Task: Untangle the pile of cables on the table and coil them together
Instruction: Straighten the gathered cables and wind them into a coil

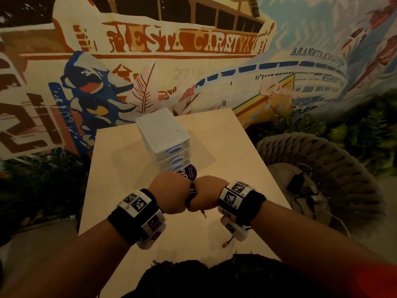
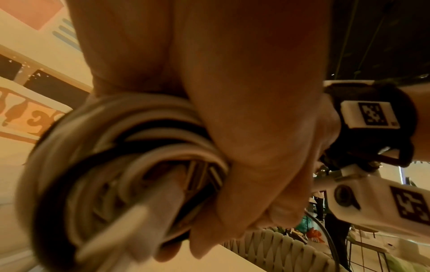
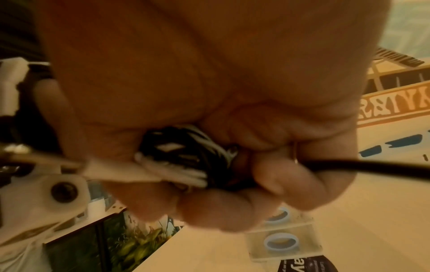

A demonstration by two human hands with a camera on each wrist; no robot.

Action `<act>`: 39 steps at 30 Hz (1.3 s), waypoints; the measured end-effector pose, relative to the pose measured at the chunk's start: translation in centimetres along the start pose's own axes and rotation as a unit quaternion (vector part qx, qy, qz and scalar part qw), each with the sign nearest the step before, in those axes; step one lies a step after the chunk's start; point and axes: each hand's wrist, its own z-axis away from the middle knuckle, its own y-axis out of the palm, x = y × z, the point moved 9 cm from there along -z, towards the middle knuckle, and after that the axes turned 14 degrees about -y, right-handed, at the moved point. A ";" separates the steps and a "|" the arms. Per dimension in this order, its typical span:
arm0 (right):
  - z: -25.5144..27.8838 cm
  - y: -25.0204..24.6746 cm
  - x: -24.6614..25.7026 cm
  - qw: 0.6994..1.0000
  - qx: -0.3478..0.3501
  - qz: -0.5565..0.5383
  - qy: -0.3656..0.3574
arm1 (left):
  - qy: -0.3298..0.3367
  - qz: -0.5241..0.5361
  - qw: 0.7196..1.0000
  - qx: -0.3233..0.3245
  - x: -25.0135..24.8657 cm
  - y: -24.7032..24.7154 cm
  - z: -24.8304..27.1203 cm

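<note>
Both my hands are closed on the cable coil (image 2: 121, 165) above the desk (image 1: 236, 168): left hand (image 1: 169, 195) keeps the white and black loops together, right hand (image 1: 206, 194) has its grip on the wrapped part, I think to tighten it.

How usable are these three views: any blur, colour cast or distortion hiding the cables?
Head view: dim, warm cast, edges bent by the wide lens; the cable bundle is mostly hidden between the left hand and right hand. Left wrist view: coils close and soft, motion-smeared at the bottom left. Right wrist view: orange-tinted, the hand blurred; black and white strands readable.
</note>
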 end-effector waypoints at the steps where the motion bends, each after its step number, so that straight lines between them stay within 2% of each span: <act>1: 0.1 -0.1 0.1 1.000 -0.006 0.007 -0.006 | -0.008 0.013 1.000 -0.007 0.2 -0.1 -0.1; 7: 0.3 -0.7 -0.5 0.997 -0.040 -0.050 -0.039 | -0.024 0.127 0.987 -0.093 1.9 -0.7 0.0; 11: 0.5 -0.5 -0.5 0.997 -0.017 -0.068 -0.041 | -0.021 0.120 0.991 -0.063 1.6 -0.1 -0.1; 14: 0.9 0.5 -0.5 0.986 0.038 -0.161 -0.028 | -0.005 0.086 0.995 -0.046 0.6 0.2 -0.2; 18: 1.2 0.1 0.1 0.979 0.022 -0.196 -0.045 | 0.000 0.066 0.997 -0.036 0.2 0.3 -0.3; 20: 1.1 -0.2 0.1 0.984 0.006 -0.172 -0.042 | -0.001 0.051 0.998 -0.031 0.2 0.5 -0.4; 24: 0.4 -0.4 0.1 0.999 0.000 -0.052 -0.011 | 0.009 0.015 1.000 -0.026 -0.2 0.4 -0.5; 26: 0.4 -0.7 0.0 1.000 -0.002 0.019 0.021 | 0.006 0.046 0.999 -0.027 0.0 0.1 -0.6; 28: 0.5 -1.0 -0.2 0.998 -0.005 0.057 0.031 | -0.004 0.126 0.991 -0.047 0.8 -0.5 -0.7; 30: 0.5 -1.2 -0.5 0.999 -0.024 -0.018 -0.011 | -0.023 0.242 0.967 -0.069 2.3 -0.7 -0.8; 33: 1.3 -2.1 -1.6 0.984 -0.076 -0.153 -0.051 | -0.036 0.421 0.904 -0.070 4.6 -0.3 -0.5; 37: 1.9 -3.3 -2.4 0.965 -0.123 -0.222 -0.063 | -0.026 0.574 0.818 -0.003 5.1 1.1 -0.1; 39: 2.0 -3.7 -2.5 0.957 -0.140 -0.245 -0.064 | 0.002 0.657 0.752 0.043 4.1 1.2 -0.1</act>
